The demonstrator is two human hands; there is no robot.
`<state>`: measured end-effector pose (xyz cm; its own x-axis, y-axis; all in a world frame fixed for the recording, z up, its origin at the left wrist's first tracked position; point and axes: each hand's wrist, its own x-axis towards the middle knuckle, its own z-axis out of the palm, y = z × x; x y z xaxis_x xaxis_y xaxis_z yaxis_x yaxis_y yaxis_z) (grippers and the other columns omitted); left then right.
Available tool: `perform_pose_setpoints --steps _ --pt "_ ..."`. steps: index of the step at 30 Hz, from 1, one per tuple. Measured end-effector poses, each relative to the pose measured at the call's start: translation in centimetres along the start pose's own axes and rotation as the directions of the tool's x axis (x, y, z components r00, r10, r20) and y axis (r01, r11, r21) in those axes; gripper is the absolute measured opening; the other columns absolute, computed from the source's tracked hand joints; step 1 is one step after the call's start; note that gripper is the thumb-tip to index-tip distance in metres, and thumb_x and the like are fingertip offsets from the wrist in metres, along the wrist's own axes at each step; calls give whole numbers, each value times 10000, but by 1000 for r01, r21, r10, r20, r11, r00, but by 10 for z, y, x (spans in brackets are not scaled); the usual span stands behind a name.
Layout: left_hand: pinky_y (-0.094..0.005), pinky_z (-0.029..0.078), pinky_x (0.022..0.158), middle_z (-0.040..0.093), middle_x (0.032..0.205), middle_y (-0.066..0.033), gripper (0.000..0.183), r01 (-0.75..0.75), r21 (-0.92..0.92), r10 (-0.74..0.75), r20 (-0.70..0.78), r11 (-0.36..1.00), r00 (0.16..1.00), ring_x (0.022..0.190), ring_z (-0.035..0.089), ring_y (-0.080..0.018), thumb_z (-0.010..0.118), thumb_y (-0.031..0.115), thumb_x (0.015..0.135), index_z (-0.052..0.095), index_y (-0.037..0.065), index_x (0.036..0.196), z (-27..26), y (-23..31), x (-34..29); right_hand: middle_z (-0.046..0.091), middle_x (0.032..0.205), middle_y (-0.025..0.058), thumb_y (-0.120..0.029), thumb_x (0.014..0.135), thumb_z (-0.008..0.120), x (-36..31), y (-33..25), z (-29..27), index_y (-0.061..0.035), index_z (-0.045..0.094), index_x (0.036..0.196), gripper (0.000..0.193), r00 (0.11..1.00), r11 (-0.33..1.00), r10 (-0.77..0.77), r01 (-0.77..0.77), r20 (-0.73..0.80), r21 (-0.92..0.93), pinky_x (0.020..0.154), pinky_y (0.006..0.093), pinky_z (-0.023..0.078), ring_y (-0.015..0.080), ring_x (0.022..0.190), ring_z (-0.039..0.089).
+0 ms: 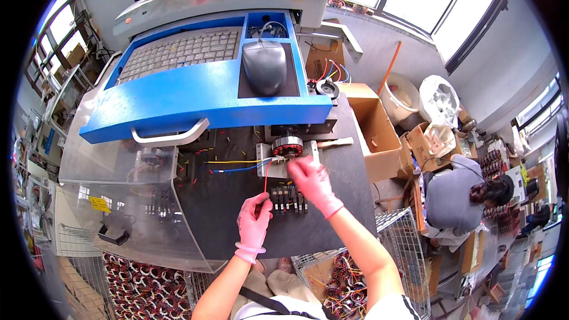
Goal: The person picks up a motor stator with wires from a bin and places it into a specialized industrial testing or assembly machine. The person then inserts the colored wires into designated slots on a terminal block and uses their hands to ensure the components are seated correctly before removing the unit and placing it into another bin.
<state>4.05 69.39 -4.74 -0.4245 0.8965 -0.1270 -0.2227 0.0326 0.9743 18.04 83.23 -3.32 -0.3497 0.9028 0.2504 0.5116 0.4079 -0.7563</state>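
A ring-shaped motor stator with a red and metallic rim sits on a metal fixture on the dark worktop. Yellow wires and blue wires run from it to the left. My left hand, in a pink glove, is closed in a pinch on a red wire that leads down from the stator. Just below the stator, my pink-gloved right hand has its fingers curled; what is in them is hidden. A row of small black terminal clips stands between the hands.
A blue keyboard drawer with a mouse overhangs the far side. A clear hinged cover stands at left. Right of the stator lies a light-handled tool. Wire baskets hold stators below. A seated person works at right.
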Motion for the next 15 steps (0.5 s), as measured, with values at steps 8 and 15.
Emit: perform_pose_setpoints --steps 8,15 --pt "-265 523 630 576 1037 -109 232 -297 553 104 352 778 930 672 636 -164 723 121 811 657 21 1010 10 13 -35 628 697 -22 -258 878 663 -4 1 0 -21 685 868 239 710 698 306 -620 634 358 526 229 425 53 593 540" --pt "-401 496 687 519 981 -69 591 -492 870 0 492 34 870 881 574 -225 606 337 844 438 151 1380 18 -43 -39 675 762 114 -234 830 664 -7 6 -12 -38 659 908 211 912 992 123 -114 392 -47 670 349 502 249 717 663"
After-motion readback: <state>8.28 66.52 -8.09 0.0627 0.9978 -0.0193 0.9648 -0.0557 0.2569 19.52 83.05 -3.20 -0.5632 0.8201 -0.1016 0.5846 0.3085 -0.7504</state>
